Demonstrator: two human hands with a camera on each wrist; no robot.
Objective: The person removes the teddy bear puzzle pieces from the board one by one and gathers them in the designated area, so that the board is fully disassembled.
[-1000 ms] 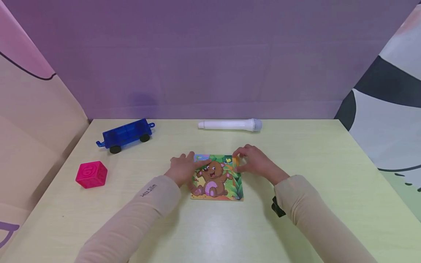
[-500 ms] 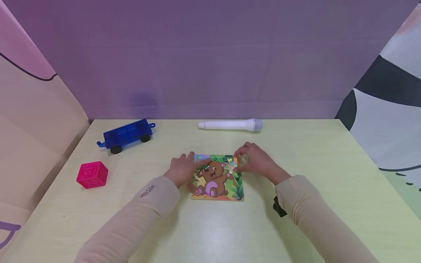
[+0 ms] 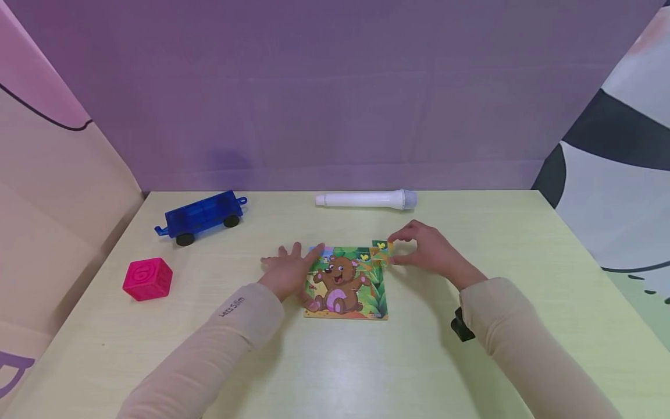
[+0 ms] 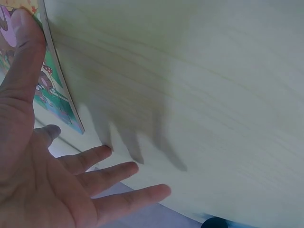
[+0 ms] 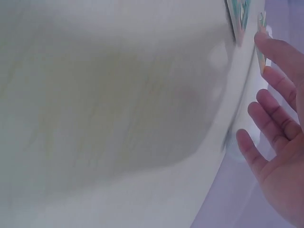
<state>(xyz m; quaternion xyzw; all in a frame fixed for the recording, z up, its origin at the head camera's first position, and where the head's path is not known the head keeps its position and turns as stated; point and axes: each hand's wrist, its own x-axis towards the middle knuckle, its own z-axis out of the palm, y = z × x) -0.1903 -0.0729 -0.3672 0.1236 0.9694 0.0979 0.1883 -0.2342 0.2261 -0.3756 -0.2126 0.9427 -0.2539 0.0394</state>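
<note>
A bear puzzle (image 3: 342,288) lies flat at the middle of the table. My left hand (image 3: 289,272) rests at its left side with fingers spread straight; in the left wrist view the thumb lies over the puzzle board (image 4: 61,102) while the other fingers point away from it. At the top right corner, my right hand (image 3: 426,250) pinches a small puzzle piece (image 3: 381,247) between thumb and fingertip. The piece shows a yellow duck and overlaps the board's corner in the head view. In the right wrist view, the piece (image 5: 261,45) is edge-on, apart from the board (image 5: 240,19).
A white toy microphone (image 3: 363,199) lies along the back of the table. Left of the puzzle are a blue toy trailer (image 3: 203,215) with black wheels and a pink block (image 3: 148,279). A purple wall (image 3: 335,116) rises behind the table (image 3: 340,372).
My right hand has moved right and slightly back, lifting the puzzle piece out of the board's top right corner. The left hand's fingers have spread, its index finger drawing back off the bear picture.
</note>
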